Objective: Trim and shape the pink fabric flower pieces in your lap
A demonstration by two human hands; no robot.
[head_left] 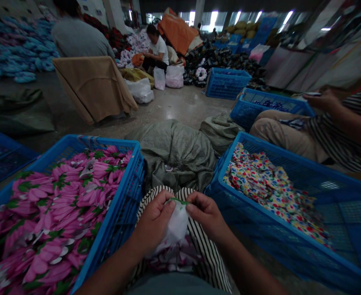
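Observation:
Over my lap, my left hand (156, 217) pinches one side of a white fabric piece with a green edge (178, 223). My right hand (207, 214) grips the other end of that green edge between thumb and fingers. The piece hangs down between both hands, white side toward me. Below it, pink and white pieces (176, 259) lie on my striped trousers (209, 250), partly hidden by the hanging piece. To my left stands a blue crate (136, 164) heaped with pink and green petal-like fabric pieces (60, 200).
At right, another blue crate (291, 162) holds multicoloured printed pieces (266, 180). Grey-green sacks (177, 143) lie ahead of my knees. A seated person in stripes (346, 131) works beyond the right crate. A cloth-covered chair (91, 86) stands ahead left, with a person in grey (79, 37).

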